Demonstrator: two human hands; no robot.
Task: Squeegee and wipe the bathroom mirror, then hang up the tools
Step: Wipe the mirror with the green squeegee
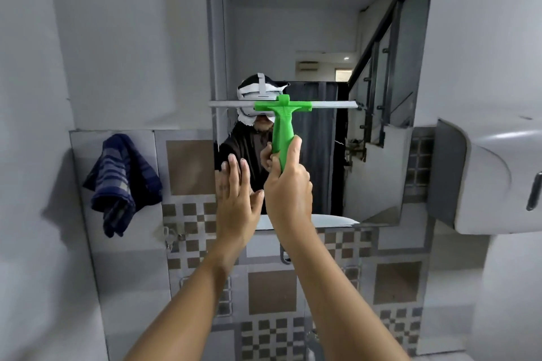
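Green squeegee (282,123) dead centre of the frame, its grey blade lying level across the mirror (316,38) about halfway down the glass, spanning nearly the full width, which looks like the way to clear a whole band in one pull. The right hand (289,184) is wrapped tight round the bottom of the handle, fingers fully closed on it, thumb running up the side, seemingly to keep the blade square and pressed flat. Just to its left, the left hand (236,199) is flat and open, fingers straight up, holding nothing, palm against or right at the lower left part of the glass; contact is hard to confirm, but it reads as bracing. Out at the left of the frame, a dark blue striped cloth (123,184) hangs on the tiled wall (190,167), well apart from both hands, likely waiting for the wiping step. A white wall fixture (492,179) sits at the right edge.
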